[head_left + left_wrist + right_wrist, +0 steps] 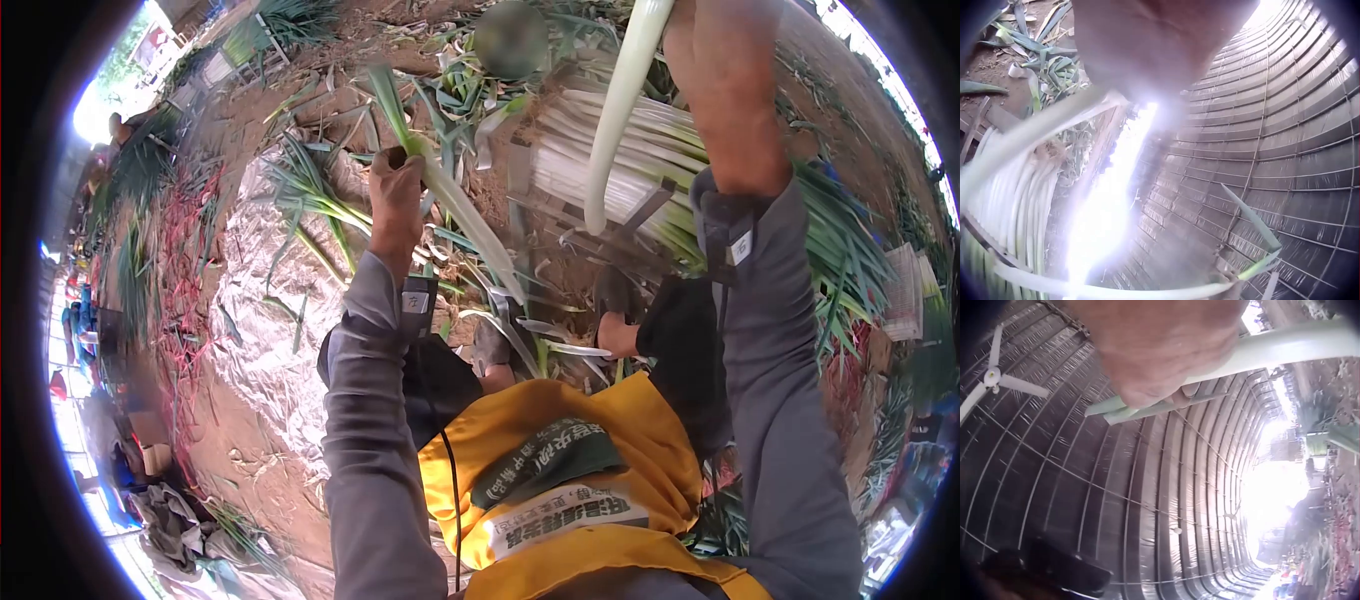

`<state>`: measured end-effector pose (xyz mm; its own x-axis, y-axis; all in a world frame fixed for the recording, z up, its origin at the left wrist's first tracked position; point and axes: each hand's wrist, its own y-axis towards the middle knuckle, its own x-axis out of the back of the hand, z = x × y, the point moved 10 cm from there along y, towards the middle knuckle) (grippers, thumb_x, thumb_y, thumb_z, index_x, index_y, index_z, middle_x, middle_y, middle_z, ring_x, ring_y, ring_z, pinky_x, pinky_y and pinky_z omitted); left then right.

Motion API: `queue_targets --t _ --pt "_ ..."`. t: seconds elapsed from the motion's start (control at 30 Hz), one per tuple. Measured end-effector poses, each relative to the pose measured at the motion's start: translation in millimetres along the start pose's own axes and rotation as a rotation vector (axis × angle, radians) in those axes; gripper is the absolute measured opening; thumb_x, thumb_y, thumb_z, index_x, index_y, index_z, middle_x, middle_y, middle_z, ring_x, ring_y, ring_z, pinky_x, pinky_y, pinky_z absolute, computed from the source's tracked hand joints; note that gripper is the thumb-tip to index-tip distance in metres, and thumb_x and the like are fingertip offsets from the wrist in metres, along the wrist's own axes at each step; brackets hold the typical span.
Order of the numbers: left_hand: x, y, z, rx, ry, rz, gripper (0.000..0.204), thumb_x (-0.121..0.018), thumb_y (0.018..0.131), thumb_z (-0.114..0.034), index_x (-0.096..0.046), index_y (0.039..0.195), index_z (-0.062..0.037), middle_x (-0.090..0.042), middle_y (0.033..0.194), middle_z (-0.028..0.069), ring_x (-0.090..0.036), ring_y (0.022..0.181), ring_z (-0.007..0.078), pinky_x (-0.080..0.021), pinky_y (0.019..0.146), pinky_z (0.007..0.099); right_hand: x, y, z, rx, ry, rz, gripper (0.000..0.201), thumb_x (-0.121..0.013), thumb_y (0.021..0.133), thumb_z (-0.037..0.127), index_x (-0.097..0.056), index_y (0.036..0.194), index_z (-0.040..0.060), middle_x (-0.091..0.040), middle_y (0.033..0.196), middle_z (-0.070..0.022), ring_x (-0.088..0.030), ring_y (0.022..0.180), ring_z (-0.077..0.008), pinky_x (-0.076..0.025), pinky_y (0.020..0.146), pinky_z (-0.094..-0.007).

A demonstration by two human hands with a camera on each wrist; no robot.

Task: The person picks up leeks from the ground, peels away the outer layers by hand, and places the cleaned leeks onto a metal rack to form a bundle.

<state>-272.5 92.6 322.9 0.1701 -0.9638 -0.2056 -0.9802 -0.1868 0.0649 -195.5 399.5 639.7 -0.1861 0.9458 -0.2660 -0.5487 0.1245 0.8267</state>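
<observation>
My left hand (397, 200) pinches a leek (465, 215) near its green end; the white stalk slants down to the right. In the left wrist view this hand (1160, 44) is blurred, with a pale stalk (1041, 134) running left from it. High at the right, my right hand (725, 90) grips a thick white leek (620, 110) that hangs down over a pile of leeks (585, 170). The right wrist view shows the hand (1160, 350) curled round the stalk (1291, 347), green leaf ends (1122, 412) sticking out beyond the fingers.
A metal frame (518, 168) stands around the piled leeks. Loose leeks (325, 200) lie on a shiny sheet (265, 330) at the left. Leaf scraps (470, 90) litter the soil near the feet (615, 335). A crate (903, 295) stands at the far right.
</observation>
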Motion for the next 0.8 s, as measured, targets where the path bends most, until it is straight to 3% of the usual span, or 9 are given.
queue_targets --t 0.2,0.33,0.43,0.57,0.6,0.63,0.7,0.73,0.8 --pt "-26 -15 20 0.136 0.318 0.254 0.044 -0.067 0.098 -0.026 -0.061 0.128 0.0046 -0.069 0.115 0.013 -0.066 0.1 0.0217 -0.05 0.096 0.0359 10 -15 -28 -0.175 0.107 0.003 0.026 -0.064 0.104 0.02 -0.066 0.122 0.0006 -0.071 0.093 -0.0069 -0.07 0.079 -0.0131 -0.059 0.07 -0.0251" --pt "-106 -70 -68 0.088 -0.224 0.504 0.069 -0.062 0.101 -0.05 -0.05 0.144 0.0021 -0.067 0.122 0.0149 -0.061 0.118 0.0241 -0.047 0.105 0.0394 -5 -38 -62 -0.315 0.11 -0.005 0.031 -0.065 0.103 0.02 -0.064 0.126 -0.0001 -0.07 0.096 -0.0078 -0.071 0.083 -0.0152 -0.061 0.073 -0.026" --pt "-149 -98 -117 -0.088 -0.394 0.624 0.063 -0.06 0.104 -0.041 -0.048 0.147 0.003 -0.068 0.123 0.014 -0.064 0.118 0.0213 -0.048 0.109 0.0387 -35 -49 -82 -0.411 0.063 0.049 0.037 -0.068 0.102 0.022 -0.062 0.128 -0.0034 -0.067 0.093 -0.0054 -0.069 0.083 -0.0139 -0.06 0.071 -0.0247" --pt "-128 -61 -113 -0.121 -0.618 0.584 0.033 -0.06 0.105 -0.029 -0.06 0.12 0.0008 -0.071 0.097 0.0102 -0.07 0.086 0.018 -0.06 0.079 0.033 -62 -66 -117 -0.555 -0.363 0.389 0.035 -0.065 0.104 0.029 -0.067 0.112 -0.0042 -0.062 0.081 -0.0018 -0.061 0.076 -0.0098 -0.049 0.058 -0.0268" --pt "-114 -47 -117 -0.116 -0.758 0.498 0.035 -0.059 0.106 -0.028 -0.057 0.125 0.0019 -0.067 0.094 0.0087 -0.065 0.08 0.0162 -0.057 0.075 0.0282 -64 -69 -123 -0.553 -0.483 0.471 0.034 -0.064 0.104 0.03 -0.068 0.108 -0.0041 -0.062 0.078 -0.0013 -0.059 0.074 -0.0091 -0.047 0.056 -0.0277" --pt "-101 -36 -120 -0.087 -0.874 0.508 0.036 -0.058 0.106 -0.027 -0.055 0.127 0.0024 -0.064 0.094 0.0081 -0.061 0.079 0.0155 -0.056 0.074 0.028 -64 -68 -110 0.051 -0.777 0.471 0.035 -0.063 0.105 0.032 -0.068 0.115 -0.0013 -0.065 0.077 -0.0029 -0.057 0.066 -0.0066 -0.046 0.056 -0.0269" --pt "-66 -19 -125 -0.084 -1.049 0.472 0.035 -0.054 0.108 -0.024 -0.052 0.131 0.0033 -0.055 0.095 0.0075 -0.051 0.081 0.0142 -0.05 0.071 0.0292 -71 -89 -107 0.016 -0.911 0.613 0.037 -0.061 0.105 0.037 -0.07 0.12 0.0038 -0.066 0.074 -0.0029 -0.05 0.056 -0.0041 -0.043 0.053 -0.0261" --pt "-50 -13 -127 -0.106 -1.039 0.455 0.035 -0.054 0.108 -0.024 -0.052 0.131 0.0033 -0.055 0.095 0.0075 -0.051 0.081 0.0142 -0.05 0.071 0.0292 -64 -131 -107 -0.635 -0.75 0.761 0.038 -0.06 0.105 0.04 -0.072 0.117 0.0061 -0.064 0.071 -0.0012 -0.045 0.053 -0.004 -0.04 0.052 -0.026" --pt "-32 -10 -132 -0.068 -1.256 0.572 0.035 -0.052 0.109 -0.024 -0.052 0.132 0.0026 -0.055 0.096 0.0085 -0.051 0.082 0.015 -0.048 0.072 0.0305 -74 -182 -93 -0.768 -0.647 0.808 0.038 -0.059 0.105 0.04 -0.074 0.108 0.0054 -0.062 0.068 -0.006 -0.051 0.053 -0.0121 -0.042 0.053 -0.0328"
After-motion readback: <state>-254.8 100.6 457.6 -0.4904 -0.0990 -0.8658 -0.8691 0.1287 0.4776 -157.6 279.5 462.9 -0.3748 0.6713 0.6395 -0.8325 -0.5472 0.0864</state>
